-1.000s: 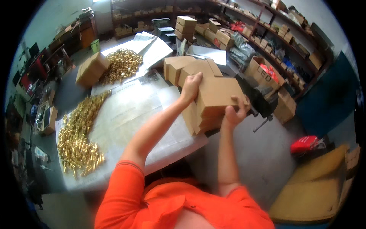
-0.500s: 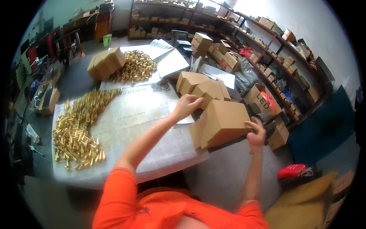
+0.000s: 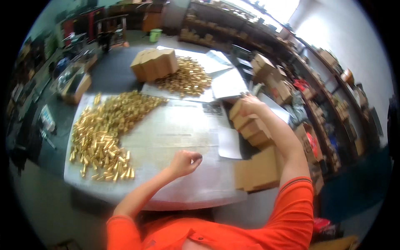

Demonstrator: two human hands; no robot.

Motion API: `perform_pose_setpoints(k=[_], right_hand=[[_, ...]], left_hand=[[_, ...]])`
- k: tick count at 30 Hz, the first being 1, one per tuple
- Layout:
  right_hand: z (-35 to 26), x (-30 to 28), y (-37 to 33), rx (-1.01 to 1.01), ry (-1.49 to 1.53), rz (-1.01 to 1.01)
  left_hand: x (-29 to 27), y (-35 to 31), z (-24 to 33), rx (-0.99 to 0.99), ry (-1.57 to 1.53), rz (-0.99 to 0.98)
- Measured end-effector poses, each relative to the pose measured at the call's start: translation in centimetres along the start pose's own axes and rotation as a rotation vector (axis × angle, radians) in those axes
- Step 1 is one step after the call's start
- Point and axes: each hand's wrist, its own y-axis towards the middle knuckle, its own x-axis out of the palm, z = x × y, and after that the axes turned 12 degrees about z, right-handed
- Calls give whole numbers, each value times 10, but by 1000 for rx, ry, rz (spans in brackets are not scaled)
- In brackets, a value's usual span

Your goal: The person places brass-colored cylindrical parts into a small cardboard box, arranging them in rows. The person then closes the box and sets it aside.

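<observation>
My left hand (image 3: pixel 185 163) hovers low over the newspaper-covered table (image 3: pixel 179 143), its fingers curled inward. Whether anything small is pinched in them is hidden. Stretched out to the far right, my right hand (image 3: pixel 251 105) is at the rearmost of several brown cardboard boxes (image 3: pixel 238 118); blur hides how its fingers lie on it. A larger box (image 3: pixel 262 166), partly behind my right forearm, sits at the table's right edge. Left of my left hand spreads a heap of small tapered brass pieces (image 3: pixel 104 143).
A second brass heap (image 3: pixel 187 77) lies farther back, with closed cardboard boxes (image 3: pixel 154 64) standing against it. White sheets (image 3: pixel 228 83) are on the far right part of the table. Shelves with boxes (image 3: pixel 329 79) line the right wall. A green bin (image 3: pixel 155 35) stands behind.
My left hand has left the boxes and moved down over the newspaper. My right hand has gone from the near box to the rearmost one. The view has swung left.
</observation>
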Motion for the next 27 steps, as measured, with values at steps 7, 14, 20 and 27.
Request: perform_pose_setpoints(k=[7, 14, 20, 27], right_hand=[[-35, -44, 2, -133, 106, -98], [-27, -96, -44, -67, 302, 195], [-38, -138, -72, 35, 479, 299], [-66, -150, -92, -135, 341, 651]], left_hand=[[-40, -10, -21, -110, 53, 59], [16, 60, 4, 209, 195, 17], [50, 117, 40, 327, 232, 86], [44, 146, 72, 321, 391, 220]])
